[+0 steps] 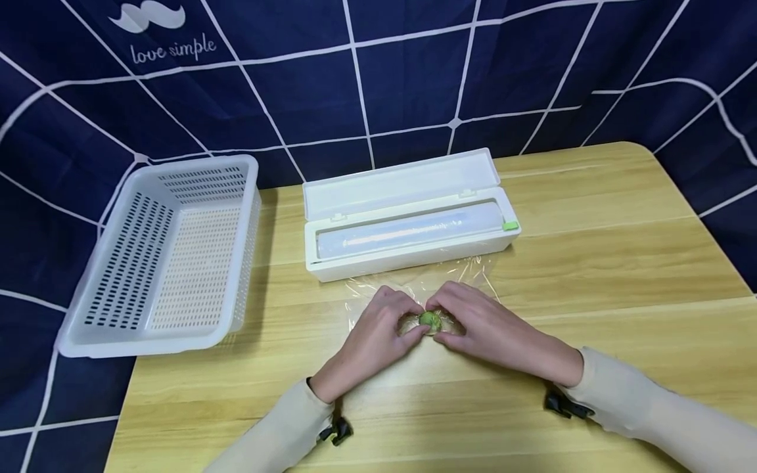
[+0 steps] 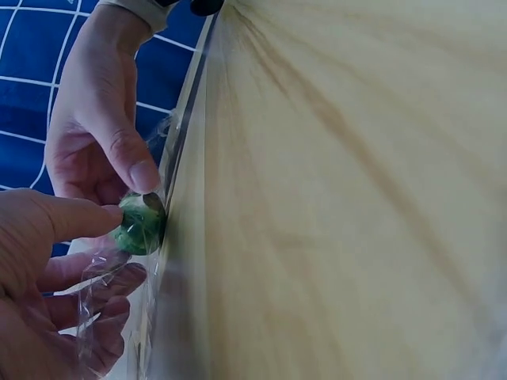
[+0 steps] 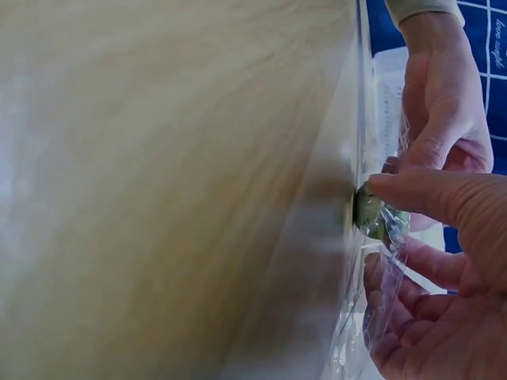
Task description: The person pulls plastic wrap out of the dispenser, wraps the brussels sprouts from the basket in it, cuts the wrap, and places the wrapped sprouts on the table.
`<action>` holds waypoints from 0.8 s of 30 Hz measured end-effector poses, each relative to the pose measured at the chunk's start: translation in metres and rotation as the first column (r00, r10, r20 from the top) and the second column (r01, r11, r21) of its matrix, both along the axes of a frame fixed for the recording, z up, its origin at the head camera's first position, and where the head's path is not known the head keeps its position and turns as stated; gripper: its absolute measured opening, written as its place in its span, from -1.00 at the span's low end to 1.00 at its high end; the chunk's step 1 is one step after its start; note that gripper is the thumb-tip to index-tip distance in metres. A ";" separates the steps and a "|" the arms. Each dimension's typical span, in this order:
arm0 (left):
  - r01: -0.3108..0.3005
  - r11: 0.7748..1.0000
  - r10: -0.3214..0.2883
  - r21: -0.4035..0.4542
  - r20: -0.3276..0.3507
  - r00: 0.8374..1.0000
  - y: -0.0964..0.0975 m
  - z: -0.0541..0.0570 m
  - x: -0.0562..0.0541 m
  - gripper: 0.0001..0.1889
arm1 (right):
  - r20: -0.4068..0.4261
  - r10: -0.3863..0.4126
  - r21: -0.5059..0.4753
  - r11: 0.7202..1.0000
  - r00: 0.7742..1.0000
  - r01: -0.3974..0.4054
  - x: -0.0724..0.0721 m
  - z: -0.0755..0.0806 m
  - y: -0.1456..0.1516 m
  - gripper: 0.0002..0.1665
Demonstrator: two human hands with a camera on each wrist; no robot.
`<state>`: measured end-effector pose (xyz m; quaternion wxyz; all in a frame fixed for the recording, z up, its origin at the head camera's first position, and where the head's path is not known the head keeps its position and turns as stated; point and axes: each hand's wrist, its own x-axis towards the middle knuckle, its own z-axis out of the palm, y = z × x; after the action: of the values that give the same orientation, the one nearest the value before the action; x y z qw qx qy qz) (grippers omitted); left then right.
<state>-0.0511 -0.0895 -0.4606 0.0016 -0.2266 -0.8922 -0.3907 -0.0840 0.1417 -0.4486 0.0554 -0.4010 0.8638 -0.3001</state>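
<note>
A small green Brussels sprout [image 1: 430,321] sits on a sheet of clear plastic wrap [image 1: 414,281] spread on the table. My left hand [image 1: 381,326] is at its left, the thumb touching the sprout and the curled fingers holding the wrap. From the other side my right hand [image 1: 481,323] holds the wrap with thumb and fingers close against the sprout. In the left wrist view the film crosses the left fingers [image 2: 99,293] below the sprout [image 2: 141,226]. The right wrist view shows film over the right fingers [image 3: 396,293] too.
Behind the hands stands a white wrap dispenser box [image 1: 414,253], its lid [image 1: 402,184] raised, with a film roll [image 1: 408,230] inside and a green slider [image 1: 510,225] at the right. A white perforated basket [image 1: 242,289] stands at the left. A blue checked cloth [image 1: 408,79] hangs behind.
</note>
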 end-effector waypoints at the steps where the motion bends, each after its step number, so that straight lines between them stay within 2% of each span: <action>1: 0.000 1.000 -0.001 -0.002 -0.004 1.000 0.000 0.000 0.000 -0.81 | 0.002 0.003 0.003 1.000 1.000 -0.003 0.000 0.000 0.000 -0.55; 13: 0.042 0.994 -0.051 -0.104 -0.080 0.995 -0.004 0.002 -0.001 -0.78 | 0.006 0.000 0.043 0.999 1.000 0.000 -0.006 0.002 0.001 -0.57; 20: 0.046 0.993 -0.066 -0.108 -0.190 0.980 -0.002 0.004 0.002 -0.75 | 0.034 0.036 0.073 0.997 0.999 -0.038 -0.009 0.008 0.002 -0.63; 24: 0.063 0.994 -0.082 -0.092 -0.226 0.971 -0.001 0.006 0.003 -0.71 | 0.043 0.064 0.102 0.992 0.997 -0.068 -0.011 0.012 0.003 -0.64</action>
<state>-0.0480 -0.0901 -0.4550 0.0809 -0.3027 -0.8927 -0.3239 -0.0954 0.1447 -0.4365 0.1033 -0.4198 0.8631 -0.2609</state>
